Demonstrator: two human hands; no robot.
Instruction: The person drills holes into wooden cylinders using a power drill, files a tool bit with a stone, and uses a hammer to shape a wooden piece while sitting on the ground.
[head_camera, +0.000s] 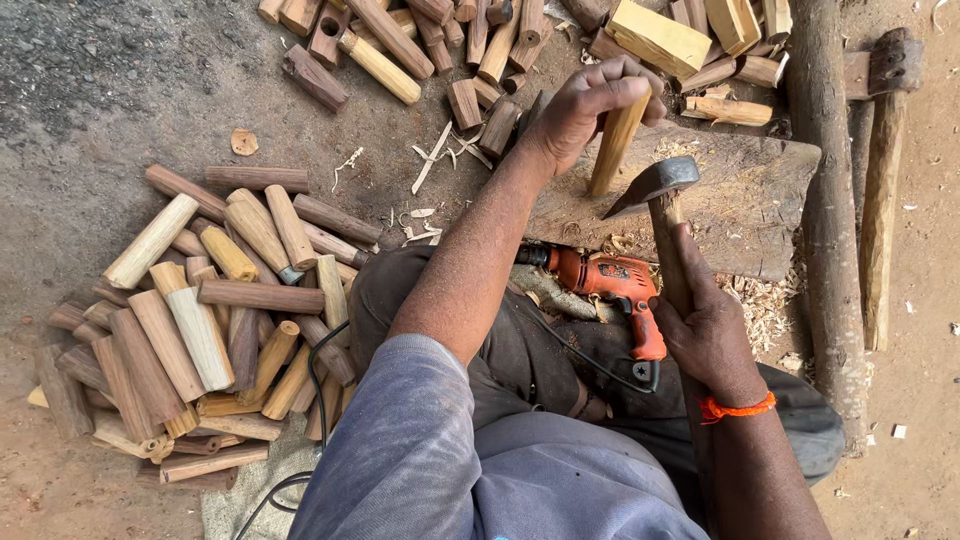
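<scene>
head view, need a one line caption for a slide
Seated person's left hand stands a wooden stick upright on a chopping block while the right hand holds a hatchet beside it.

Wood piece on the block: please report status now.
Left hand holds wood piece upright on chopping block. Right hand grips hatchet, blade beside the piece. Orange drill lies near, below block.

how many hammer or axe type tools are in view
2. A small axe is gripped in the right hand, its head beside the upright wood piece the left hand holds. A second hammer-like tool lies top right.
</scene>
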